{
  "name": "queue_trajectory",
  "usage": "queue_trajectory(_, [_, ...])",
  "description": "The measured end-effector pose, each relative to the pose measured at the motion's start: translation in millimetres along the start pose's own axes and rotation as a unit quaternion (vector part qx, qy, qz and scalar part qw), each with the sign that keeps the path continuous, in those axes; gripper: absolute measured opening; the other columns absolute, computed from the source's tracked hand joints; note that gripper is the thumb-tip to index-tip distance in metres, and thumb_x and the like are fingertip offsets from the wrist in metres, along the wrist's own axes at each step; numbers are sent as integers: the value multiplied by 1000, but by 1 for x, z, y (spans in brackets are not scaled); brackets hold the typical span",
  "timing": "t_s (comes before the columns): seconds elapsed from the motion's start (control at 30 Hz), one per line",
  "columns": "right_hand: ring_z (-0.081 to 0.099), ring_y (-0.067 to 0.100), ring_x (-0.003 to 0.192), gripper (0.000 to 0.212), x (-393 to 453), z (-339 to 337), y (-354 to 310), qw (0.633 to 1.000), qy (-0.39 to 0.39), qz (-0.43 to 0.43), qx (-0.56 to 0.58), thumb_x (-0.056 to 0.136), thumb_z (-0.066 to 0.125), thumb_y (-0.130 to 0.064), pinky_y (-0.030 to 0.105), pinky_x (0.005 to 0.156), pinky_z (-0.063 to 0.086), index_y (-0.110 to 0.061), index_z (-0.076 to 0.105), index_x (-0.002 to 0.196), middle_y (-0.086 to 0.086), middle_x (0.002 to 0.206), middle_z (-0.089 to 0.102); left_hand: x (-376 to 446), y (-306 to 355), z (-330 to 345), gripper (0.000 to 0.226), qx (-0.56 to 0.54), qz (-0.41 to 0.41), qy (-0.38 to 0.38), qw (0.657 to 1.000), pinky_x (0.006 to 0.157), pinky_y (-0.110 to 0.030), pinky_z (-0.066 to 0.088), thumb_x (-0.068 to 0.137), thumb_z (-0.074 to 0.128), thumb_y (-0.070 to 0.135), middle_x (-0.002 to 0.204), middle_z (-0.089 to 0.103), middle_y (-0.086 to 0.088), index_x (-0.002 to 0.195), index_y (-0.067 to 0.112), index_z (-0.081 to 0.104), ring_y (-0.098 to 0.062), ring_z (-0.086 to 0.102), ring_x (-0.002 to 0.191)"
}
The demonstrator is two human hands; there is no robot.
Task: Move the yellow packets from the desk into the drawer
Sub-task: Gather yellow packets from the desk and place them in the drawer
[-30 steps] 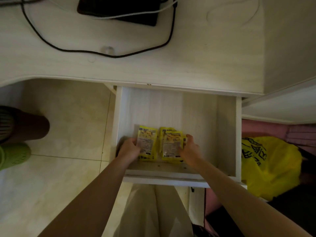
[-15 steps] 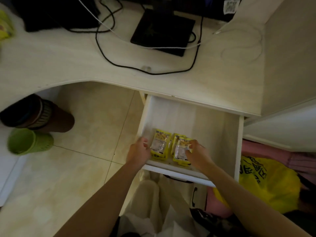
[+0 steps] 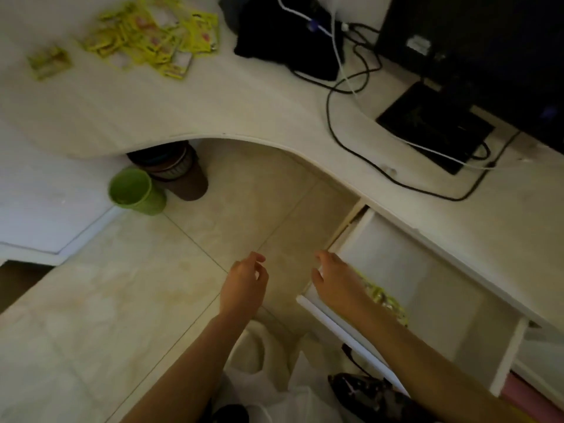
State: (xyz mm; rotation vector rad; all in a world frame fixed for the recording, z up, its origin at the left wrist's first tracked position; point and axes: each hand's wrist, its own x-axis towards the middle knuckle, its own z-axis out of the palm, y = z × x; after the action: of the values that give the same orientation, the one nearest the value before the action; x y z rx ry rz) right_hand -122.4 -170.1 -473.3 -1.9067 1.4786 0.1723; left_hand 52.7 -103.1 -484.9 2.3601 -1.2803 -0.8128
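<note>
— Where are your hands?

— Both are out in front of me, above the floor (image 3: 128, 315), beside the open drawer (image 3: 451, 303). My left hand (image 3: 244, 285) hangs over the tiles just left of the drawer's front corner, its fingers (image 3: 254, 257) loosely bent and holding nothing. My right hand (image 3: 335, 285) is over the drawer's near left corner, fingers relaxed and spread a little, also with nothing in them.

— And the yellow packets?

— Some lie inside the drawer (image 3: 383, 297), towards its front, partly hidden behind my right wrist. The picture is blurred there, so I cannot count them. A loose heap of packets (image 3: 152, 35) sits on the tabletop (image 3: 213, 108), well away from the drawer, at the far left end. One more small yellow-green packet (image 3: 48, 61) lies apart, left of that heap.

— What else is near the drawer?

— Above it on the tabletop stands a dark monitor (image 3: 476, 47) on its flat black base (image 3: 433, 126), with black and white cables (image 3: 345, 138) looping round it. A dark bundle (image 3: 283, 35) lies left of the monitor. Under the tabletop's curved edge, left of the drawer, a green cup (image 3: 135, 190) and a brown bin (image 3: 180, 175) stand on the floor, touching each other.
</note>
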Motion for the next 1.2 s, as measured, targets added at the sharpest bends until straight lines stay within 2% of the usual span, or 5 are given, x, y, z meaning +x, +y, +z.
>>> queue_trajectory(0.13, [54, 24, 111, 40, 28, 8, -66, 998, -26, -57, -32, 99, 37, -27, 35, 90, 47, -12, 35, 137, 10, 129, 51, 16, -48, -45, 24, 19, -34, 45, 998, 77, -18, 43, 95, 50, 23, 110, 64, -1, 119, 23, 57, -10, 60, 92])
queue_trajectory(0.3, [50, 24, 117, 41, 66, 20, -146, 995, -33, -92, -38, 99, 39, -24, 37, 97, 45, -10, 36, 137, 11, 134, 48, 51, -104, -105, 25, 54, -42, 71, 995, 75, -20, 48, 95, 50, 25, 104, 65, 0, 119, 23, 57, -8, 56, 83])
queue_trajectory(0.53, [54, 26, 110, 38, 130, 23, -237, 991, -20, -113, -66, 98, 40, -24, 33, 88, 44, -11, 41, 134, 12, 127, 55, 117, -158, -179, 25, 70, -47, 100, 991, 73, -25, 47, 94, 51, 27, 102, 66, 0, 118, 22, 57, -14, 60, 91])
queue_trajectory(0.93, [55, 27, 111, 36, 282, -27, -347, 978, 1, -181, -99, 98, 40, -24, 41, 90, 49, -11, 42, 131, 12, 128, 53, 268, -175, -257, 24, 42, -55, 147, 987, 76, -31, 48, 92, 52, 24, 99, 66, 1, 114, 19, 60, -18, 58, 97])
queue_trajectory(1.2, [50, 28, 117, 38, 382, -70, -413, 967, -26, -209, -142, 97, 39, -26, 42, 92, 47, -12, 43, 132, 10, 131, 51, 362, -168, -302, 22, 16, -98, 162, 982, 76, -32, 49, 94, 52, 23, 98, 67, 1, 113, 17, 61, -17, 56, 95])
